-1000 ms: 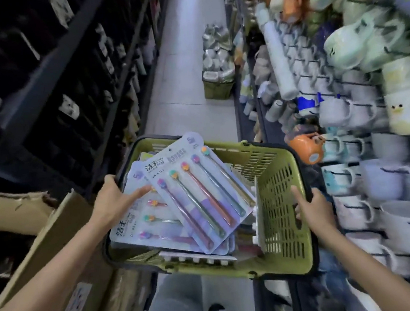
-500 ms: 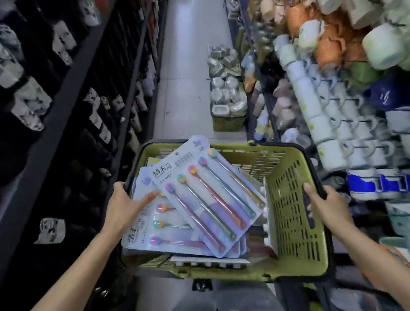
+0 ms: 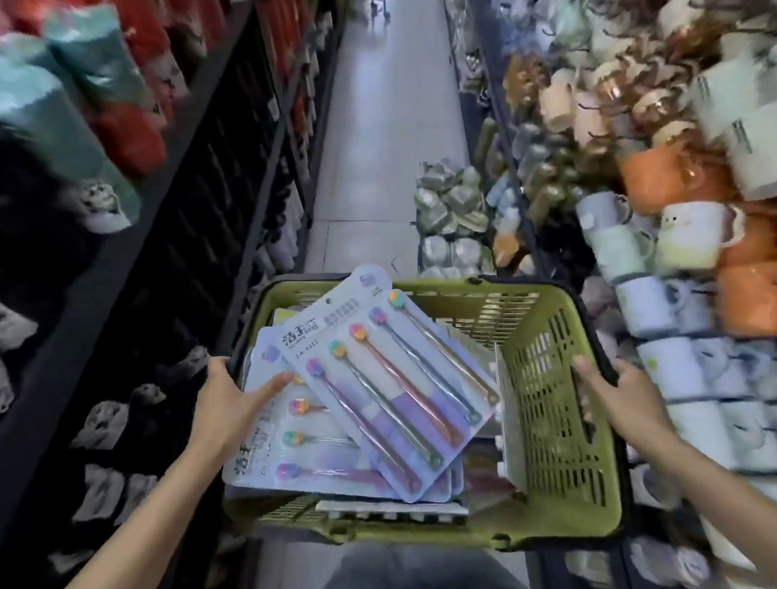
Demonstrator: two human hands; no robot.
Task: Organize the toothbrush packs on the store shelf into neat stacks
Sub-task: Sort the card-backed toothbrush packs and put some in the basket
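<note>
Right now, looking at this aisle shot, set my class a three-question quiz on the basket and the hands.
1. True or false: the toothbrush packs lie in the basket.
2. The left hand touches: A) a mug B) the basket's left rim and the packs C) the floor.
3. Fill in: the right hand grips the basket's ____ rim.

Key: 1 true; 2 B; 3 right.

A shop aisle: packed shelves of mugs right, a green shopping basket below.
</note>
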